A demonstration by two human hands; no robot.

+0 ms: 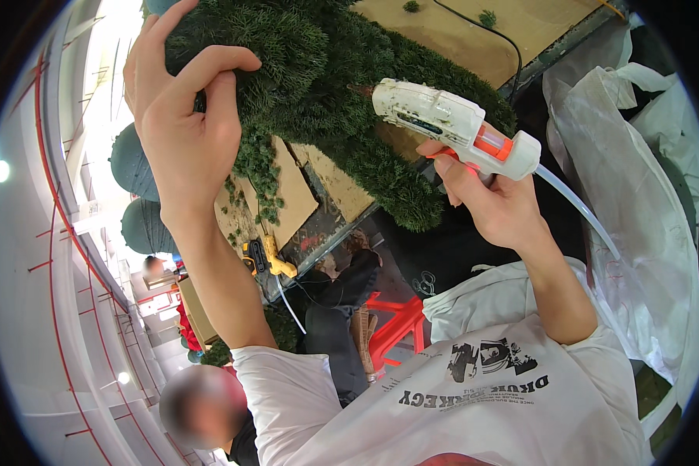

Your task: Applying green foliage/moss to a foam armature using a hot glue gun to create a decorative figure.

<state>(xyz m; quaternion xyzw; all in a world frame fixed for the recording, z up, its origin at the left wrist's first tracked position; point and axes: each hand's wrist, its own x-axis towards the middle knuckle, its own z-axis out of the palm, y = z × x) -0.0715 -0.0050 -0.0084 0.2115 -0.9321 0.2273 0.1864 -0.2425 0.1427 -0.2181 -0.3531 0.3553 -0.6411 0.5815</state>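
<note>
My right hand [493, 198] is wrapped round the grip of a white hot glue gun [435, 109] with orange parts. Its nozzle touches or nearly touches dark green artificial foliage [303, 70], and a long pale glue stick [579, 198] trails from its back end. At the left edge of that foliage, my left hand [186, 116] is raised with fingers bent and apart. Its fingertips are at the leaves, and I see nothing held in it; part of the hand's far side is hidden.
Loose green sprigs [260, 171] and a yellow glue gun [276, 260] lie on cardboard over the worktable. A red stool [396, 330] stands below. Dark green balls [144, 225] are at left, near another person [206, 408]. White plastic sacks [637, 179] fill the right side.
</note>
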